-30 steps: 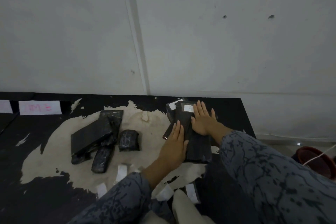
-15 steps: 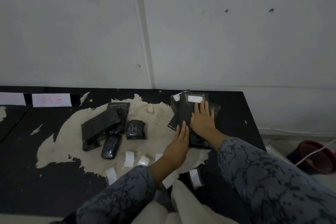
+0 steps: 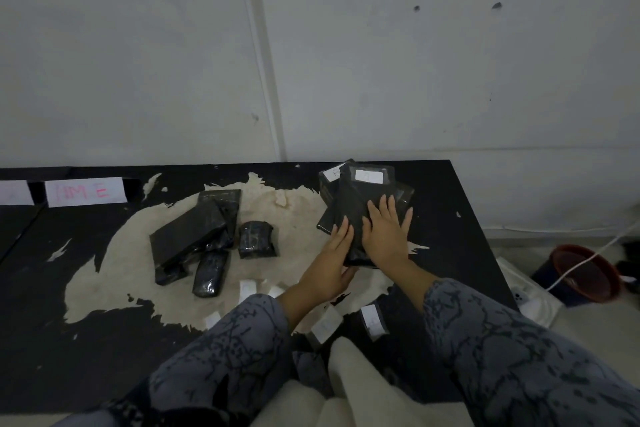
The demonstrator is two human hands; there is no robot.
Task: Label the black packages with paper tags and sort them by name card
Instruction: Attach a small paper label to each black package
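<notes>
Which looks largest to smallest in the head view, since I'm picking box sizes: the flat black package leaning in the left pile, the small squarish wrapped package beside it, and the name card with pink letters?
1. Flat black package.
2. Name card, though it lies farther back, so unsure.
3. Squarish wrapped package.

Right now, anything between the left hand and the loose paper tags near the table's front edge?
Nothing visible. The left hand rests against the tagged stack; the loose tags lie on open tabletop just nearer the person, left of its forearm.
</notes>
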